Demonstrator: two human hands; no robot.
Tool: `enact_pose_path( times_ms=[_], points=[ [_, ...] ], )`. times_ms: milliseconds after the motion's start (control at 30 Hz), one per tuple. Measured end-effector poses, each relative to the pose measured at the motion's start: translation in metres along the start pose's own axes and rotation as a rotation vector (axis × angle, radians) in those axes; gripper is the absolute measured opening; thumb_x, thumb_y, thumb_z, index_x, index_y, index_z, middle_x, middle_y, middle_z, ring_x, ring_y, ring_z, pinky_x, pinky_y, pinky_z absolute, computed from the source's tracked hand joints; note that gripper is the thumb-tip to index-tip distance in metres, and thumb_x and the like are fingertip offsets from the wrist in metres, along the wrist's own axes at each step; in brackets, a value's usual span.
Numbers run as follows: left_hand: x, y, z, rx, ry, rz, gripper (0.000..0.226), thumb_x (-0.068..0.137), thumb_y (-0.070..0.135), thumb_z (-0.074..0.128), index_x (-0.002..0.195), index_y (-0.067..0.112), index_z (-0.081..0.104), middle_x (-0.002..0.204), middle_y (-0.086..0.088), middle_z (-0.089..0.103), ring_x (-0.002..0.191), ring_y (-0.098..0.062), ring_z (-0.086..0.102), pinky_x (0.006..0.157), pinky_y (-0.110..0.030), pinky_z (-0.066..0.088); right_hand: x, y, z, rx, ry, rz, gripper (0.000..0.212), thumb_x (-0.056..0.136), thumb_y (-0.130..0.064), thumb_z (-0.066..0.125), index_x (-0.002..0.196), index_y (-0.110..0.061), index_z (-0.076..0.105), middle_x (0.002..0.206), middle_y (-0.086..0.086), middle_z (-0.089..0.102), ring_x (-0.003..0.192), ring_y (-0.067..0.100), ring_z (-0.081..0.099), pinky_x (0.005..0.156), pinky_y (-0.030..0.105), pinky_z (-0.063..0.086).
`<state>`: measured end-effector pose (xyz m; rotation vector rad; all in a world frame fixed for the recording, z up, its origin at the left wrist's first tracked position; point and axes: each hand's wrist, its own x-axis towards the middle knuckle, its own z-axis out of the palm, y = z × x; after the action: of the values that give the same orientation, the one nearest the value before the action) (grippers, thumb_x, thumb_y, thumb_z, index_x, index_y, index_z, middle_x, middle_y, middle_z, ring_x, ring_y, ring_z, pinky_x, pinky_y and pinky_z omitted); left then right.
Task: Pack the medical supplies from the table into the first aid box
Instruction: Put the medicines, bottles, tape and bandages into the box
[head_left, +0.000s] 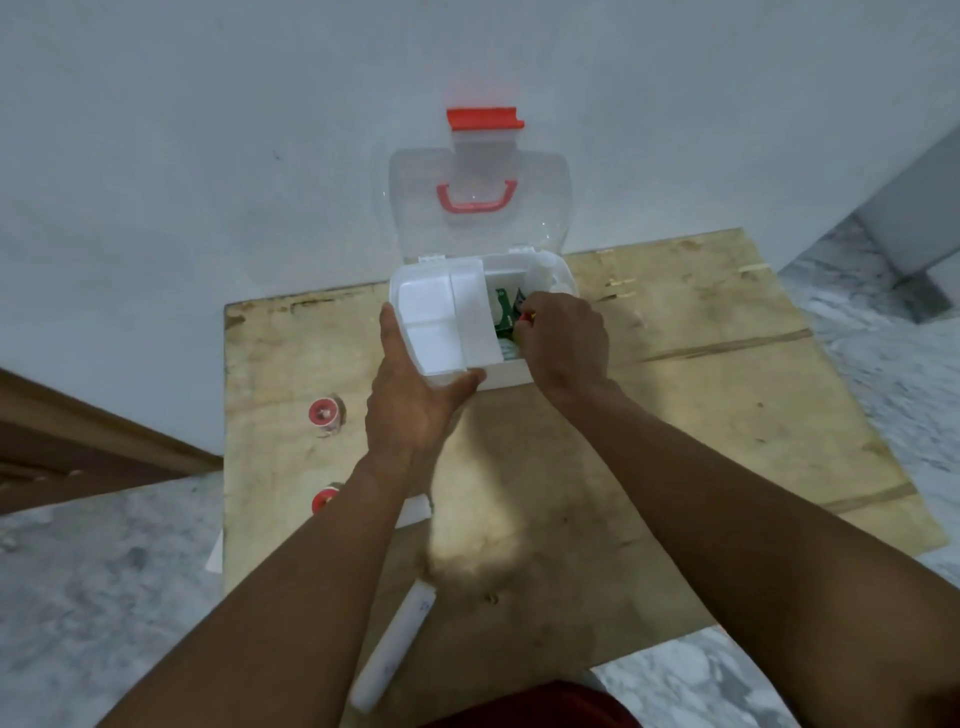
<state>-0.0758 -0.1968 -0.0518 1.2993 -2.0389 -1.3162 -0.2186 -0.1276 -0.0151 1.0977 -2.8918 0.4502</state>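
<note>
The white first aid box (511, 375) stands open at the table's far edge, its clear lid (478, 205) with red handle leaning back on the wall. My left hand (410, 400) grips the white inner tray (441, 319), lifted at the box's left side. My right hand (563, 338) reaches into the box's right part, fingers curled round a small red item beside a green packet (504, 312). A white bottle (540, 273) stands inside at the back. Two red-and-white tape rolls (324, 414) (324, 499) lie on the table's left. A white tube (395, 644) lies near me.
The plywood table (701, 415) stands against a white wall. A white flat packet (415, 509) shows partly under my left forearm. Marble floor lies to both sides, and a brown wooden frame (78, 452) is at the left.
</note>
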Motion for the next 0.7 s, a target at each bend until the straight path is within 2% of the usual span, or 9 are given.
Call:
enact_pose_path(
  times_ms=[167, 267, 367, 467, 600, 700],
  points=[
    [-0.001, 0.001, 0.0, 0.0, 0.01, 0.011, 0.121, 0.066, 0.049, 0.085, 0.154, 0.032, 0.003, 0.133, -0.003, 0.056, 0.111, -0.028, 0.059, 0.088, -0.043, 0.052, 0.001, -0.003, 0.005, -0.117, -0.053, 0.029, 0.017, 0.098, -0.021, 0.056, 0.101, -0.016, 0.072, 0.096, 0.007, 0.074, 0.086, 0.029, 0.071, 0.07, 0.034, 0.052],
    [0.0, 0.0, 0.0, 0.003, 0.015, 0.022, 0.12, 0.066, 0.047, 0.085, 0.153, 0.033, 0.004, 0.13, 0.0, 0.056, 0.109, -0.026, 0.059, 0.087, -0.042, 0.053, 0.005, -0.004, 0.004, -0.13, -0.085, 0.064, 0.018, 0.099, -0.018, 0.054, 0.101, -0.014, 0.071, 0.096, 0.008, 0.072, 0.089, 0.03, 0.069, 0.066, 0.032, 0.043],
    [0.0, -0.001, 0.0, -0.001, 0.014, 0.025, 0.12, 0.067, 0.046, 0.085, 0.154, 0.033, 0.004, 0.13, 0.0, 0.057, 0.109, -0.024, 0.059, 0.086, -0.037, 0.051, 0.004, -0.002, 0.005, -0.121, -0.087, 0.056, 0.018, 0.098, -0.017, 0.054, 0.102, -0.014, 0.071, 0.097, 0.009, 0.072, 0.089, 0.031, 0.069, 0.065, 0.03, 0.04],
    [0.0, -0.001, -0.001, 0.012, 0.011, 0.034, 0.12, 0.067, 0.046, 0.085, 0.154, 0.033, 0.003, 0.13, -0.002, 0.057, 0.109, -0.026, 0.059, 0.085, -0.039, 0.052, 0.003, 0.0, 0.007, -0.072, -0.103, 0.042, 0.017, 0.098, -0.015, 0.054, 0.105, -0.013, 0.07, 0.097, 0.009, 0.073, 0.088, 0.031, 0.069, 0.065, 0.03, 0.044],
    [0.001, -0.001, -0.001, 0.017, 0.009, 0.043, 0.119, 0.066, 0.045, 0.085, 0.153, 0.033, 0.005, 0.129, -0.001, 0.056, 0.105, -0.023, 0.059, 0.085, -0.042, 0.054, -0.002, 0.003, 0.008, 0.041, -0.035, -0.036, 0.016, 0.095, -0.012, 0.054, 0.104, -0.012, 0.067, 0.095, 0.008, 0.074, 0.082, 0.03, 0.071, 0.072, 0.038, 0.06],
    [0.001, -0.001, -0.001, -0.015, 0.004, 0.061, 0.116, 0.067, 0.042, 0.086, 0.152, 0.034, 0.007, 0.123, 0.006, 0.056, 0.101, -0.019, 0.058, 0.081, -0.041, 0.055, -0.008, 0.007, 0.002, 0.111, 0.05, -0.121, 0.015, 0.094, -0.013, 0.057, 0.101, -0.008, 0.069, 0.091, 0.01, 0.075, 0.076, 0.029, 0.071, 0.069, 0.041, 0.06]
  ],
)
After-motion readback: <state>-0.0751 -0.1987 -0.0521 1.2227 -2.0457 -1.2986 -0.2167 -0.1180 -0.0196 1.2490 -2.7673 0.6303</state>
